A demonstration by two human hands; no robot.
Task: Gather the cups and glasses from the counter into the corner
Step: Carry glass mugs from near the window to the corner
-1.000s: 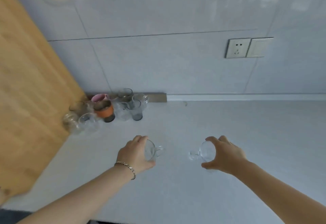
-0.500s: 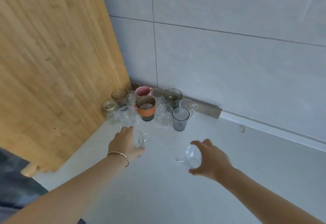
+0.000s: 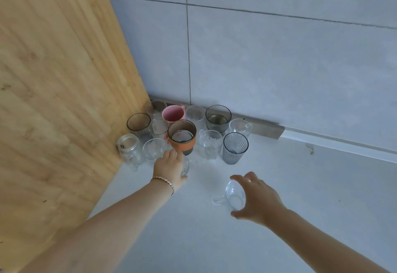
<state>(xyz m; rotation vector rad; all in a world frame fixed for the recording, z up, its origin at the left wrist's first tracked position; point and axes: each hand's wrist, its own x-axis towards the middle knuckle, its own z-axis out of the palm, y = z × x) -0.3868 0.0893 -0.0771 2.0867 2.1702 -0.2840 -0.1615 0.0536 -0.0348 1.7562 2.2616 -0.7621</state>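
Clear cups [image 3: 234, 195] — tilted; cluster [image 3: 182, 135] — cornered.

The left hand [image 3: 170, 168] covers most of a clear glass cup [image 3: 186, 165]; only its right edge and handle show. The right hand [image 3: 256, 196] hides the far side of another clear handled cup [image 3: 234, 194]. Both forearms run off the near edge.
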